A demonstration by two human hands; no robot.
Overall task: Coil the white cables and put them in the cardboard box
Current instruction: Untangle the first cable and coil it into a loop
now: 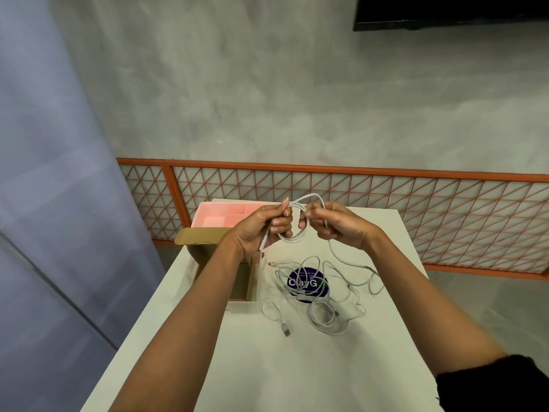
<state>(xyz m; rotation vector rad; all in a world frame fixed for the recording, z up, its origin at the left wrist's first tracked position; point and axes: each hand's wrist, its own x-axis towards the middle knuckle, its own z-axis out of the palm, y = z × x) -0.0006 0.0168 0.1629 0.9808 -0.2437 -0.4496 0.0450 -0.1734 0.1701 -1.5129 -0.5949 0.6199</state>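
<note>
Both my hands are raised above the white table (267, 367) and hold one white cable (300, 233) wound into small loops between them. My left hand (261, 227) grips the loops, with a plug end hanging below its palm. My right hand (332, 224) pinches the same cable, whose free length trails down to the table at the right. A tangle of loose white cables (320, 298) lies on the table below my hands. The open cardboard box (234, 281) stands at the table's left edge, partly hidden by my left forearm.
A pink compartment tray (219, 218) sits behind the box at the table's far left corner. A round dark blue sticker (303, 282) lies under the cable tangle. An orange lattice railing (416, 209) runs behind the table.
</note>
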